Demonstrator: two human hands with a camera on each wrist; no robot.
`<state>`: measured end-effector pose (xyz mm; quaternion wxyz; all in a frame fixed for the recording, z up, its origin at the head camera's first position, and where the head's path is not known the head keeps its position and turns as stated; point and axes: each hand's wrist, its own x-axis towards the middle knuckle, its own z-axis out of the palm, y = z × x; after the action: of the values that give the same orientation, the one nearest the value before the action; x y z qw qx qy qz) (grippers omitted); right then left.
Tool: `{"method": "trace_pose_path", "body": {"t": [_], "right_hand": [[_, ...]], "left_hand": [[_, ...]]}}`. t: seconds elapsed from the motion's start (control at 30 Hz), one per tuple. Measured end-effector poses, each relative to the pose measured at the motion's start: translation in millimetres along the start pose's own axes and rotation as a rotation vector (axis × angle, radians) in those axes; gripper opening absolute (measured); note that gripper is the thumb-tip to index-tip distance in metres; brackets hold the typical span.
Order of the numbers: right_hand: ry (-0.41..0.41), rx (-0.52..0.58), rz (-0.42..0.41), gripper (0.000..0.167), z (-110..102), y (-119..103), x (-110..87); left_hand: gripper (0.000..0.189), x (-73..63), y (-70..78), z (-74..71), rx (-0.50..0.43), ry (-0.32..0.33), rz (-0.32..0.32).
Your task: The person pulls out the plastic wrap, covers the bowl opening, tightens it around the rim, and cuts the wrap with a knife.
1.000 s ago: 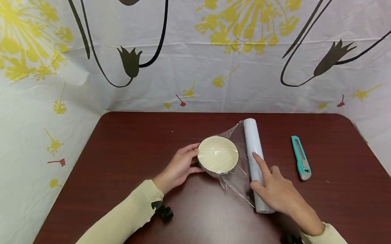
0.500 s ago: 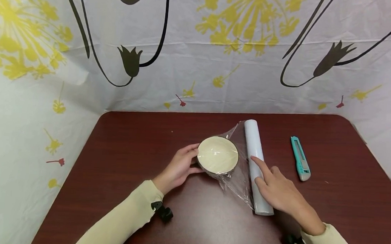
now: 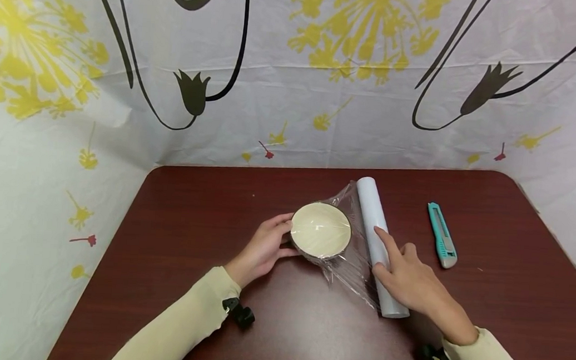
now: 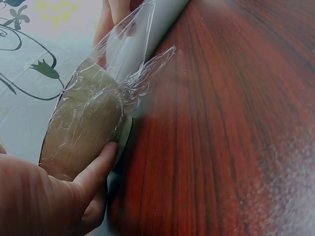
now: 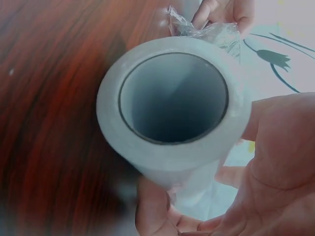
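Note:
A round bowl [image 3: 321, 230], cream inside with a dark rim, has clear plastic wrap [image 4: 106, 101] stretched over its mouth. My left hand [image 3: 264, 250] holds the bowl's left side, thumb at the rim and fingers lower down. Wrap runs from the bowl rightward to a white roll of plastic wrap [image 3: 372, 211], which lies slanting away from me. My right hand [image 3: 413, 282] grips the roll's near half, index finger stretched along its top and thumb on it closer to me. In the right wrist view the roll's hollow end [image 5: 174, 98] faces the camera; fingers bend beside it.
A teal utility knife [image 3: 442, 235] lies right of the roll. The dark red wooden table [image 3: 206, 208] has rounded far corners. Behind and at the sides hangs a white sheet [image 3: 252, 110] printed with flowers.
The roll has turned slightly, its far end shifting a little left and its near end right. My right fingers have shifted slightly on it. My left hand and the bowl stay still.

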<state>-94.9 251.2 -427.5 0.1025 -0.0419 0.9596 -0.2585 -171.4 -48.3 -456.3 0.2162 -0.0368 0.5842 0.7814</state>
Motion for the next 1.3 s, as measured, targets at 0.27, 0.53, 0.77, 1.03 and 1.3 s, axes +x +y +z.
{"method": "trace_pose_path", "body": {"t": [0.27,0.53,0.77,1.03,1.3], "right_hand": [[0.011,-0.03,0.0,0.087,-2.2,4.9,2.6],[-0.004,-0.021,0.006,0.081,-4.5,8.9,3.8],[-0.005,-0.003,0.017,0.07,-6.8,10.0,5.7],[0.018,-0.002,-0.023,0.067,-5.6,10.8,6.8],[0.008,0.013,-0.037,0.071,-6.6,15.1,3.0]], "left_hand": [[0.048,0.9,1.2,0.3,0.0,-0.009,0.009],[0.048,0.1,3.1,1.7,0.002,-0.004,0.0],[0.048,0.2,5.6,1.0,0.006,0.001,-0.005],[0.047,1.4,2.5,-0.4,0.003,0.004,-0.002],[0.047,-0.7,1.4,1.2,0.011,0.006,0.0]]}}
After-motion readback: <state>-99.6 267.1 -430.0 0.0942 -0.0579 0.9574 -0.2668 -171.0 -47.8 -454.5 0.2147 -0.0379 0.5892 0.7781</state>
